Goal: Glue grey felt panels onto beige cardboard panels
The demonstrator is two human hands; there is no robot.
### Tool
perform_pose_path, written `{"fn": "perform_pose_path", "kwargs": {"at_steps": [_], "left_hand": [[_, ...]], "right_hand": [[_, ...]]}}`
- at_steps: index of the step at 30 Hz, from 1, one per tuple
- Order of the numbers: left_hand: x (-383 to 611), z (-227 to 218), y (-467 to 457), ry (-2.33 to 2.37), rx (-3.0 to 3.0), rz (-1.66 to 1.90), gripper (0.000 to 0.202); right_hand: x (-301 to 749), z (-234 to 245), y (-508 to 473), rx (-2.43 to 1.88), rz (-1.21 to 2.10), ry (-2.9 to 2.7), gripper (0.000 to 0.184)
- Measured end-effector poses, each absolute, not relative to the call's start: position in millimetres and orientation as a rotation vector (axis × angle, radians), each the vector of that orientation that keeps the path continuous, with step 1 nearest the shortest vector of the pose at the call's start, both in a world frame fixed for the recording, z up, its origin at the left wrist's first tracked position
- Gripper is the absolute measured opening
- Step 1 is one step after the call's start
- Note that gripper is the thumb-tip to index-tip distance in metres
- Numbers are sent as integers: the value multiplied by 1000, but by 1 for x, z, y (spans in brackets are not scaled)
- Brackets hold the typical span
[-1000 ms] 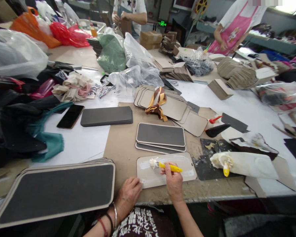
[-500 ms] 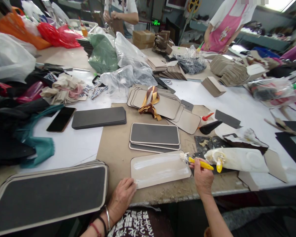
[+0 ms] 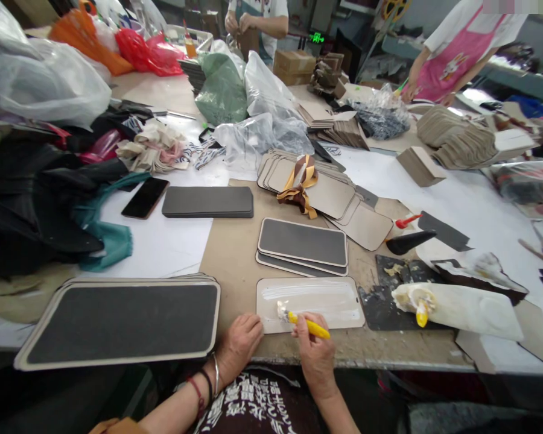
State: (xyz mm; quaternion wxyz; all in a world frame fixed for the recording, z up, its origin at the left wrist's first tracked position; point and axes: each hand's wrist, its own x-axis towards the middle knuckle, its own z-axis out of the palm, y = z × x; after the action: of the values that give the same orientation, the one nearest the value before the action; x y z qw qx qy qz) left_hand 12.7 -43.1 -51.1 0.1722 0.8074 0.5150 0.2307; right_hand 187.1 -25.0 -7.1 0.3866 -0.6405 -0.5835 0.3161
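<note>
A beige rounded board [image 3: 317, 295] lies near the front edge of the table, streaked with white glue. My right hand [image 3: 315, 346] grips a yellow-handled brush [image 3: 310, 324]. Its white, glue-laden bristles meet the left half of the board. My left hand [image 3: 242, 340] lies with its fingers flat at the board's lower left corner, touching its edge; the thumb is hidden. Right of the board, a white plastic container [image 3: 470, 307] lies on its side, cut open, with a second yellow handle at its opening. Behind the board are stacked dark-grey panels with beige borders [image 3: 302, 241].
Large dark panels [image 3: 124, 322] are piled at left. A phone [image 3: 145, 198] and grey strips [image 3: 207, 201] lie behind. Beige boards [image 3: 332, 190] carry a ribbon bundle [image 3: 298, 184]. A black-nozzled bottle [image 3: 409, 241] is at right. Two people [image 3: 457, 54] work across the table.
My right hand has moved left with the brush, from the board's upper right corner to its left half. My left hand stays at the corner. The view has shifted.
</note>
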Motion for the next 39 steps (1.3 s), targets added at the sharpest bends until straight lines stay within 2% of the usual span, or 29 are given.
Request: {"fn": "perform_pose_path", "kwargs": {"at_steps": [6, 15, 22, 30, 35, 39], "left_hand": [[10, -57, -45, 1435, 2378, 712, 25], [7, -53, -46, 1420, 2300, 792, 23], [8, -54, -45, 1372, 2384, 816, 31], [10, -48, -43, 1392, 2500, 849, 34], [15, -50, -43, 1442, 2365, 862, 34], [22, -51, -46, 1623, 2007, 896, 26]], "right_hand": [[158, -13, -26, -1602, 1035, -1258, 30], [250, -11, -23, -1934, 641, -1055, 44], [205, -13, -14, -1714, 959, -963, 40], [316, -12, 4, -1941, 528, -870, 51], [323, -6, -7, -1943, 440, -1027, 44], [283, -9, -20, -1857, 576, -1164, 36]]}}
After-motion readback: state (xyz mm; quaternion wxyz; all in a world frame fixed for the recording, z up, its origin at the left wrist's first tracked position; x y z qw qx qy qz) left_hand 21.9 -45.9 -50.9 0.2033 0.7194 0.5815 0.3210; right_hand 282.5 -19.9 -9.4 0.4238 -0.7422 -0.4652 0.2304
